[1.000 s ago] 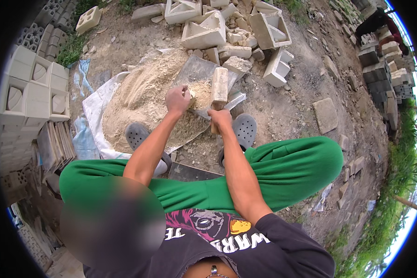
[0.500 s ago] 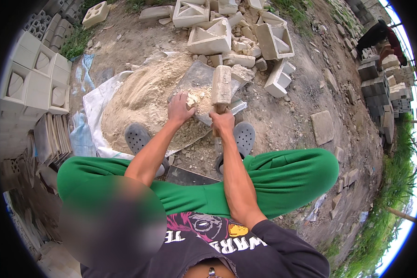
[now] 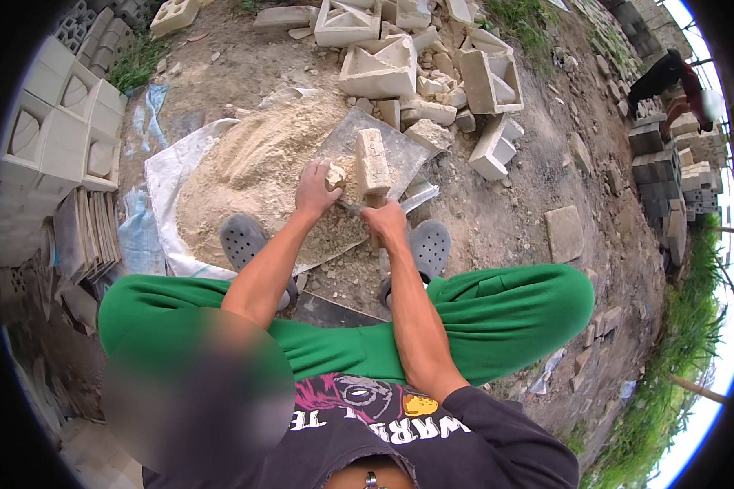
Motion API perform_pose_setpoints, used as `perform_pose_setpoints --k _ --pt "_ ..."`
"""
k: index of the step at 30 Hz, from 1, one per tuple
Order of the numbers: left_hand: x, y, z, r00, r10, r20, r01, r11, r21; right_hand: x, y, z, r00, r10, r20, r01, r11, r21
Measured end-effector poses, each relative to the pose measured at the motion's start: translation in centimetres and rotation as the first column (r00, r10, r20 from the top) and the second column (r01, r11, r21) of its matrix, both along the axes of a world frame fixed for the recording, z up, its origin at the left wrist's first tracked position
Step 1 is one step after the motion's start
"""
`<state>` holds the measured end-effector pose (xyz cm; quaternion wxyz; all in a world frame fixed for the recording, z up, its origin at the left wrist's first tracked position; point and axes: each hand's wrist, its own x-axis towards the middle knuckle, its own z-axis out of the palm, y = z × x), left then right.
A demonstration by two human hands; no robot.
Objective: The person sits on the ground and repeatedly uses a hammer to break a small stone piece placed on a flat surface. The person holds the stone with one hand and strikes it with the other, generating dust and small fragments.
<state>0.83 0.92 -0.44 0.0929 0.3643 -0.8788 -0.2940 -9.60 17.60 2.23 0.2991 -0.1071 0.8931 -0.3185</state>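
Basically, the left hand (image 3: 313, 191) is holding a small pale chunk (image 3: 335, 175), fingers curling round its left side, thumb on the near side. The chunk is sitting at that hand's front-right edge; it's looking lumpy, and its long axis is too small to tell.

Meanwhile, the right hand (image 3: 386, 220) is closing round the handle of a wooden mallet (image 3: 373, 163). The head is standing out ahead of the fist, its long axis running away from the person, far end leaning slightly left. From the right hand, the chunk is lying ahead and to the left, so the left hand is the nearer one. Key relation: the chunk is resting just left of the mallet head, and a narrow gap is showing between them. Can't tell how high the head is hanging, or whether it is touching anything below.

Beyond both hands, a dark flat slab (image 3: 408, 151) is lying partly behind the mallet head. Left of the left hand, a heap of pale powder (image 3: 249, 167) is spreading over a white sack (image 3: 161, 175). Farther ahead of the right hand, broken pale blocks (image 3: 379, 67) are piling up. Grey clogs (image 3: 430, 242) are flanking both hands on the near side.
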Motion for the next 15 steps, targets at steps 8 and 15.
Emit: perform_pose_setpoints --k 8,15 --pt "0.3 0.6 0.0 1.0 0.028 0.005 -0.028 1.0 -0.001 -1.3 -2.1 6.9 0.992 0.03 -0.124 -0.054 0.979 -0.195" --pt "-0.1 0.9 1.2 0.996 0.084 -0.007 -0.082 0.987 0.139 0.6 0.5 -1.9 0.999 -0.002 0.053 0.003 1.0 -0.007"
